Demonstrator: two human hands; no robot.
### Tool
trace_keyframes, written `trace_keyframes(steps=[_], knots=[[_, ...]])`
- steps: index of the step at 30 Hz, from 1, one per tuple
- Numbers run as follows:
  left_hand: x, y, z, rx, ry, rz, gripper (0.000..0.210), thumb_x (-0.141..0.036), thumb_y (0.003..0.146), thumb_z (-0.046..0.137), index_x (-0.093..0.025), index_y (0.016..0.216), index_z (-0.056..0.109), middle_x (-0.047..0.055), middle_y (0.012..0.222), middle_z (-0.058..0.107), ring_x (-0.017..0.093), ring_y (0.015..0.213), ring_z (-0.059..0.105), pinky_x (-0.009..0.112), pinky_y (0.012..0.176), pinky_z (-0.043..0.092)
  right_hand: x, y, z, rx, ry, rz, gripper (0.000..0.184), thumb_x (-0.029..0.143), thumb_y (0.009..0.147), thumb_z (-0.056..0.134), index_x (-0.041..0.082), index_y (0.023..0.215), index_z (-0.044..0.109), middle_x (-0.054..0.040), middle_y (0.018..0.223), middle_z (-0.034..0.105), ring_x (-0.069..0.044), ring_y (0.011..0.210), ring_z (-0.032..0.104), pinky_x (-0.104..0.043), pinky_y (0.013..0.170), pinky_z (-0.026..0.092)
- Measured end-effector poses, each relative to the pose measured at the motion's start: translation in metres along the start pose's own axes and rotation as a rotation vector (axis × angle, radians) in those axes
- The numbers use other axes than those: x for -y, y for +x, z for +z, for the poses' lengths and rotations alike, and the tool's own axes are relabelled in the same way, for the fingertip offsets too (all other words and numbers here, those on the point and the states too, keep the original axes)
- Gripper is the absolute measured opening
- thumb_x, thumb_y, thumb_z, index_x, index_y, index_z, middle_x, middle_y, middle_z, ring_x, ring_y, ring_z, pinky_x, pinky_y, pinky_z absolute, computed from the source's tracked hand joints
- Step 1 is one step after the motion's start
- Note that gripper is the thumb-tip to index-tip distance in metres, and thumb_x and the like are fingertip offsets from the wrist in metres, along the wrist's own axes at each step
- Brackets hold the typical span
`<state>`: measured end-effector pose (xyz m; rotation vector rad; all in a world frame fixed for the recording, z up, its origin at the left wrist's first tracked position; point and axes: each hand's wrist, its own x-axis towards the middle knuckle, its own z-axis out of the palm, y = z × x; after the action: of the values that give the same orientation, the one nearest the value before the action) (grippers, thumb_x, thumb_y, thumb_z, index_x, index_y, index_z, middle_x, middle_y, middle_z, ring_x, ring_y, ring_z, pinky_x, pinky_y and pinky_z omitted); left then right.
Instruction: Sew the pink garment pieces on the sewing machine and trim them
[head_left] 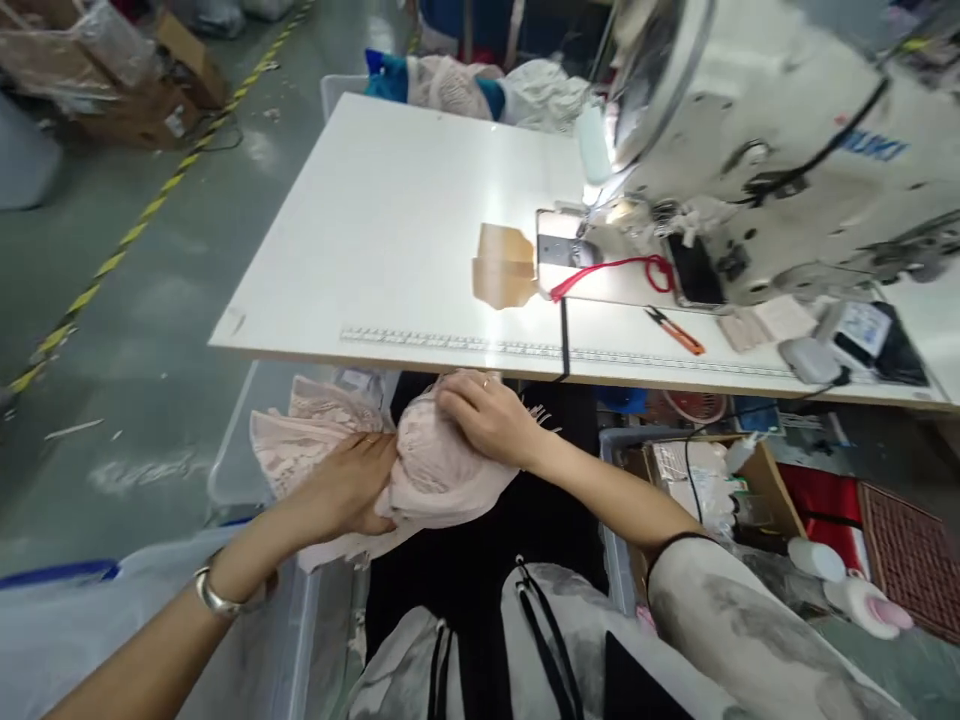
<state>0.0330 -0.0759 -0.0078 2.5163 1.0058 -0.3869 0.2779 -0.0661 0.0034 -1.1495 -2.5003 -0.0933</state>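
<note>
Below the table's front edge, above my lap, I have a pale pink lace bra (442, 460) with a rounded, moulded cup. My left hand (358, 482) grips the cup's left side, fingers closed on the fabric. The top right of the cup is under my right hand (486, 418), its fingers bent round the edge and partly hidden. More pink lace fabric (300, 425) fans out to the left of my left hand. Whether it belongs to the same piece I cannot tell.
A white sewing table (382, 230) carries a sewing machine (787, 130), orange thread snips (676, 330), a red cord (615, 265), a tan paper template (504, 265) and a ruler strip (450, 342). Plastic bins (300, 610) flank my legs. Fabric pieces (457, 88) are heaped behind the table.
</note>
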Motion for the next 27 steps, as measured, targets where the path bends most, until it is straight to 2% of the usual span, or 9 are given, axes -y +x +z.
trace_keyframes(steps=[2, 4, 8, 11, 14, 17, 19, 24, 27], knots=[[0.012, 0.008, -0.011, 0.064, -0.047, 0.042, 0.065, -0.037, 0.065, 0.076, -0.013, 0.123, 0.060, 0.017, 0.117, 0.068, 0.037, 0.110, 0.063, 0.044, 0.098, 0.047, -0.026, -0.012, -0.013, -0.164, -0.024, -0.005, 0.029, 0.016, 0.103, 0.037, 0.019, 0.101, 0.067, -0.0089, 0.098, 0.067, -0.022, 0.095, 0.058, -0.036, 0.084, 0.045], [0.011, 0.012, -0.014, 0.076, -0.044, 0.058, 0.061, -0.042, 0.067, 0.074, -0.015, 0.121, 0.061, 0.017, 0.118, 0.067, 0.037, 0.111, 0.063, 0.045, 0.097, 0.046, -0.067, -0.025, -0.033, -0.236, -0.111, 0.198, 0.028, 0.017, 0.100, 0.039, 0.020, 0.093, 0.066, -0.0089, 0.087, 0.063, -0.024, 0.087, 0.055, -0.039, 0.080, 0.045], [-0.017, 0.017, -0.003, -0.047, 0.021, 0.064, 0.069, -0.055, 0.063, 0.081, -0.015, 0.116, 0.063, 0.020, 0.118, 0.067, 0.042, 0.116, 0.059, 0.051, 0.105, 0.041, -0.170, -0.040, -0.076, -0.227, -0.251, 0.712, 0.025, 0.018, 0.095, 0.042, 0.014, 0.099, 0.066, -0.0184, 0.106, 0.061, -0.033, 0.107, 0.049, -0.051, 0.096, 0.040], [-0.038, 0.026, 0.000, -0.054, 0.037, 0.071, 0.064, -0.053, 0.066, 0.083, -0.012, 0.111, 0.063, 0.020, 0.108, 0.070, 0.038, 0.102, 0.066, 0.047, 0.095, 0.048, -0.225, -0.034, -0.091, -0.155, -0.268, 0.820, 0.025, 0.021, 0.096, 0.045, 0.012, 0.105, 0.067, -0.0222, 0.122, 0.056, -0.037, 0.121, 0.042, -0.055, 0.099, 0.035], [-0.046, 0.031, -0.005, -0.021, 0.072, 0.051, 0.065, -0.052, 0.069, 0.083, -0.008, 0.113, 0.063, 0.021, 0.109, 0.069, 0.037, 0.100, 0.067, 0.045, 0.093, 0.050, -0.244, -0.021, -0.093, -0.074, -0.240, 0.851, 0.030, 0.026, 0.101, 0.043, 0.008, 0.096, 0.066, -0.0231, 0.122, 0.056, -0.036, 0.125, 0.040, -0.051, 0.099, 0.034], [-0.041, 0.018, -0.013, 0.010, 0.152, -0.040, 0.083, -0.050, 0.056, 0.091, -0.003, 0.118, 0.062, 0.027, 0.118, 0.067, 0.043, 0.116, 0.061, 0.050, 0.107, 0.042, -0.226, -0.015, -0.088, -0.073, -0.196, 0.804, 0.046, 0.026, 0.106, 0.025, 0.007, 0.087, 0.063, -0.0196, 0.109, 0.060, -0.028, 0.114, 0.049, -0.043, 0.094, 0.035], [-0.035, 0.000, -0.025, -0.025, 0.149, -0.069, 0.100, -0.048, 0.047, 0.095, -0.001, 0.128, 0.057, 0.031, 0.133, 0.060, 0.047, 0.130, 0.051, 0.054, 0.115, 0.036, -0.192, -0.016, -0.084, -0.116, -0.124, 0.730, 0.035, 0.024, 0.105, 0.031, 0.012, 0.092, 0.061, -0.0129, 0.092, 0.063, -0.022, 0.092, 0.056, -0.038, 0.083, 0.040], [-0.050, -0.028, -0.071, -0.547, -0.239, -0.022, 0.055, -0.046, 0.097, 0.052, -0.025, 0.147, 0.040, 0.012, 0.149, 0.053, 0.031, 0.139, 0.049, 0.050, 0.115, 0.040, -0.053, -0.018, -0.077, -0.113, 0.137, 0.323, 0.020, 0.029, 0.101, 0.047, 0.019, 0.092, 0.062, -0.0044, 0.079, 0.067, -0.018, 0.069, 0.059, -0.029, 0.062, 0.039], [-0.073, -0.018, -0.084, -0.556, -0.534, 0.190, 0.077, -0.053, 0.089, 0.064, -0.027, 0.153, 0.029, 0.012, 0.153, 0.048, 0.030, 0.139, 0.048, 0.046, 0.113, 0.044, 0.016, -0.012, -0.082, -0.136, 0.282, 0.062, 0.026, 0.028, 0.103, 0.045, 0.020, 0.088, 0.065, -0.0037, 0.082, 0.072, -0.016, 0.075, 0.063, -0.028, 0.066, 0.042]])
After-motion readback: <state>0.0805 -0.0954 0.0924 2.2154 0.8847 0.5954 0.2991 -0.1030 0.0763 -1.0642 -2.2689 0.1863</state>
